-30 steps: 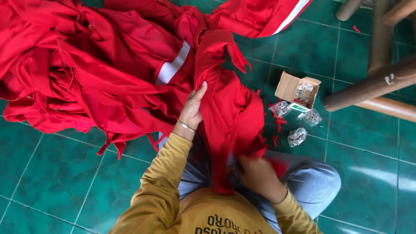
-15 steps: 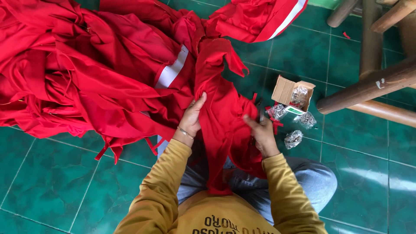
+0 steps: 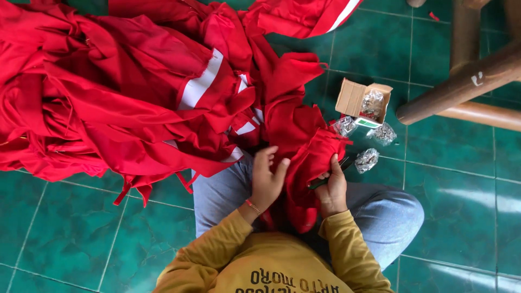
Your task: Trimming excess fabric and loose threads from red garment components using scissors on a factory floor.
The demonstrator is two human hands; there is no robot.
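Note:
I sit on a green tiled floor with a red garment [image 3: 301,146] draped over my lap. My left hand [image 3: 267,179] rests flat on the cloth's left side, fingers spread. My right hand [image 3: 332,187] grips a bunched fold of the same red garment near its right edge, and a thin dark stick-like thing shows by its fingers. The garment runs up into a big heap of red clothes with white stripes [image 3: 119,92].
A small open cardboard box [image 3: 362,101] holds a clear bag of small metal parts; three more such bags [image 3: 367,159] lie on the tiles beside my right knee. Wooden furniture legs [image 3: 461,87] cross the upper right.
The garment has been pulled down and gathered into my lap. My left hand slid lower on the cloth, and my right hand came down from the cloth's edge and closed on a fold.

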